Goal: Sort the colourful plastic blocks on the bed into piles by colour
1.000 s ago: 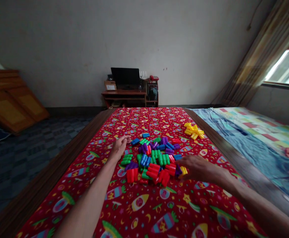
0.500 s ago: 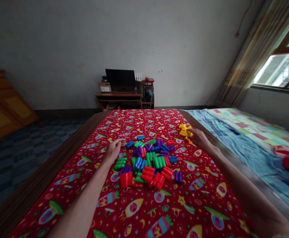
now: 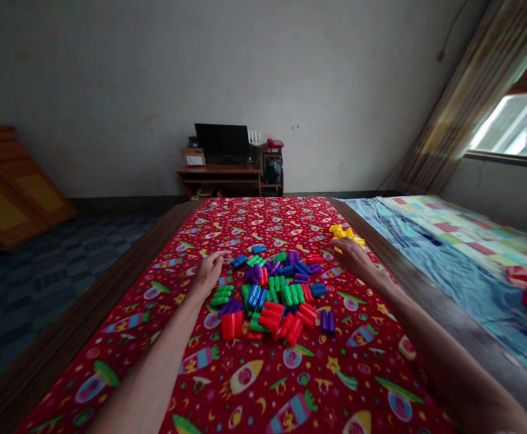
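My right hand (image 3: 355,258) is at the yellow blocks (image 3: 345,231), grip unreadable (palm down); left hand (image 3: 209,271) slack, empty, beside the mixed pile (image 3: 272,295). Yellows look separated; other colours unsorted.

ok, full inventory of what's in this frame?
mixed blocks: many, red/green/blue/purple, heap mid-cloth
yellow blocks: a few, yellow, far right of the cloth
cloth: 1, red with rocket print, covers the table
table: 1, dark wood, edges show beside the cloth
sheet: 1, blue and patchwork, right of the table
desk: 1, brown, at the far wall
monitor: 1, black, on the desk
cabinet: 1, orange-brown wood, far left
curtain: 1, tan, upper right
window: 1, bright, right wall
left hand: on the cloth at the heap's left edge, fingers loose
right hand: at the yellow blocks, grip unclear
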The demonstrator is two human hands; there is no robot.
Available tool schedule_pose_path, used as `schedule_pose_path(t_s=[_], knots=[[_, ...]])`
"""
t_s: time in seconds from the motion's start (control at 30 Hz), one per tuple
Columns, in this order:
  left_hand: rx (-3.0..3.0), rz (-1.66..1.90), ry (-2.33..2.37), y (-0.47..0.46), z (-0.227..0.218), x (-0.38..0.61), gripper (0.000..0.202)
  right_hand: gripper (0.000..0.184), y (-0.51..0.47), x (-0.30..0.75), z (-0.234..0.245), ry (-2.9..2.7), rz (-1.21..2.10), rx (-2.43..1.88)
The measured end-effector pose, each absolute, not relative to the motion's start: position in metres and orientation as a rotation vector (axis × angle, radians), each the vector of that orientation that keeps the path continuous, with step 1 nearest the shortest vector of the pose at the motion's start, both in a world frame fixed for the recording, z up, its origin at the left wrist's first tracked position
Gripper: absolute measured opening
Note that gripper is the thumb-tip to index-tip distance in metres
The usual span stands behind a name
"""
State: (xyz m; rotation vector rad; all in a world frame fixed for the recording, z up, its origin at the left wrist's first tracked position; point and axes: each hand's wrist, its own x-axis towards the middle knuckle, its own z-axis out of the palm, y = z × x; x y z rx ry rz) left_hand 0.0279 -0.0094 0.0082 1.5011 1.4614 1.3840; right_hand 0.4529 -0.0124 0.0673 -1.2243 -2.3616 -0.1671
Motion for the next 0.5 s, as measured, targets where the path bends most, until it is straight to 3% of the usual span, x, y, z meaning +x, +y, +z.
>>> schedule_pose_path(t_s=[0.13,0.27,0.5], knots=[[1.521,1.380,1.469,-0.009,0.007,0.028,0.037,0.041,-0.020,0.415,0.046,-2.245,0.043,-1.094],[1.550,1.384,1.473,-0.010,0.007,0.030,0.046,0.054,-0.019,0.371,0.025,-2.102,0.326,-1.281],[1.766,1.283,1.427,-0.016,0.013,0.033,0.069,0.052,-0.031,0.319,0.046,-2.133,0.827,-0.948]])
